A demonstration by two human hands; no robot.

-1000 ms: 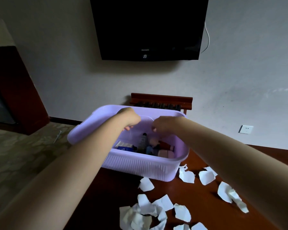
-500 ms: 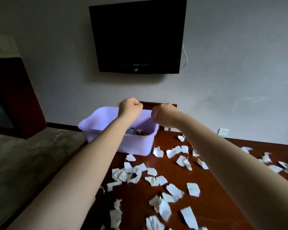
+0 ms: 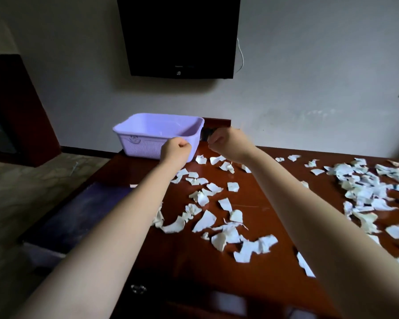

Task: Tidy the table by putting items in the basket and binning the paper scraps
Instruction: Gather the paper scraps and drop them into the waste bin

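Observation:
A lilac plastic basket (image 3: 148, 141) stands at the table's far left corner; its contents are hidden from this angle. My left hand (image 3: 174, 149) hovers just in front of the basket's near right corner, fingers curled into a fist with nothing visible in it. To the right of the basket, my right hand (image 3: 226, 143) is held at the same height, also curled and holding nothing I can see. White torn paper scraps (image 3: 205, 196) lie scattered over the dark red wooden table (image 3: 263, 261), with a denser heap of scraps (image 3: 364, 180) at the right.
A black television (image 3: 180, 35) hangs on the wall above the basket. A dark wooden chair back (image 3: 217, 123) shows behind the table. A dark cabinet (image 3: 14, 111) stands at the far left. A purple padded seat (image 3: 85, 210) sits along the table's left edge.
Both hands have come out of the basket and drawn back towards me, fingers still curled. The view has pulled back, so the basket looks farther off and many more scraps show.

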